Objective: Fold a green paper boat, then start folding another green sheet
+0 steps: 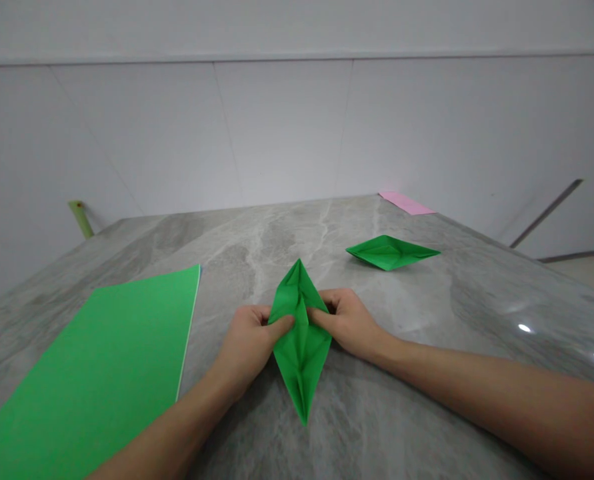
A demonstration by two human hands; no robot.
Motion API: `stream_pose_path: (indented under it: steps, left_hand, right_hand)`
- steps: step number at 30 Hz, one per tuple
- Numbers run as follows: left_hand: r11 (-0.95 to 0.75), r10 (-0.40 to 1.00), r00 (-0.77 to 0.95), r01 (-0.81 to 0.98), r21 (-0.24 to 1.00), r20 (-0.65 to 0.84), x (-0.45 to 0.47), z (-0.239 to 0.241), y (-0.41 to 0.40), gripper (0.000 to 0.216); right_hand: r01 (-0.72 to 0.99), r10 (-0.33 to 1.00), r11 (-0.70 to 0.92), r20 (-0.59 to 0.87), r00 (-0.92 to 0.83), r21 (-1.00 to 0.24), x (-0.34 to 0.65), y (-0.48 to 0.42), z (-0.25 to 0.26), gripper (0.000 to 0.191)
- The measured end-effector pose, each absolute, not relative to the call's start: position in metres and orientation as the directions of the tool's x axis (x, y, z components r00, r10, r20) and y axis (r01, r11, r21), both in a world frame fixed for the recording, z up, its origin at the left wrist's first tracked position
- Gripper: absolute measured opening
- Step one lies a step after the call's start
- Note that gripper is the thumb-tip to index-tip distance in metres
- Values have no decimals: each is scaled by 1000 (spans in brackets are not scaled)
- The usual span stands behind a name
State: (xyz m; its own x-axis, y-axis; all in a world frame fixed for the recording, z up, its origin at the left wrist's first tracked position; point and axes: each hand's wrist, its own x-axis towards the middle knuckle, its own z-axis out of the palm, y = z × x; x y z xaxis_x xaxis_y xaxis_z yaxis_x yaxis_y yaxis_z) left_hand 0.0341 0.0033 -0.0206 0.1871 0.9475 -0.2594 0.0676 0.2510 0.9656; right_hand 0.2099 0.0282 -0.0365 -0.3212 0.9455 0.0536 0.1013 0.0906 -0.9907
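Note:
A green paper origami piece [301,347], a long pointed diamond with raised creases, stands between my hands on the marble table. My left hand [244,350] grips its left side, thumb pressed on the middle fold. My right hand [341,322] pinches the right side, thumb meeting the centre from the other side. A second folded green paper piece [389,253], also pointed at both ends, lies farther off to the right. A flat green paper sheet [97,377] lies left of my left forearm.
The grey veined marble table [377,300] ends at far edges against a white panelled wall. A pink paper sheet [407,203] lies at the back corner. A green strip [81,219] leans beyond the far left edge. Bright reflections mark the right of the table.

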Motion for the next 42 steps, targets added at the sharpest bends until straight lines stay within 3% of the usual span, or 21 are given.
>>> stream_pose_path:
  steps: [3, 9, 22, 28, 35, 42]
  left_hand:
    - [230, 952, 176, 120, 966, -248, 35, -20, 4, 24]
    - [183, 974, 126, 36, 982, -186, 37, -19, 5, 27]
    - [82, 993, 75, 119, 990, -91, 37, -14, 3, 16]
    - [77, 993, 70, 186, 980, -92, 36, -15, 5, 13]
    - [162, 970, 186, -18, 987, -156, 37, -18, 4, 23]
    - [159, 976, 147, 20, 987, -161, 37, -19, 4, 21]
  right_hand:
    - [111, 926, 97, 49, -374, -989, 210, 28, -37, 26]
    - [199, 873, 123, 10, -488, -972, 210, 25, -36, 18]
    - [222, 884, 233, 111, -455, -947, 212, 24, -35, 34]
    - [235, 905, 220, 108, -411, -947, 211, 24, -35, 31]
    - [211, 945, 198, 130, -299, -957, 211, 26, -37, 31]
    - [185, 925, 192, 115, -362, -964, 210, 27, -35, 11]
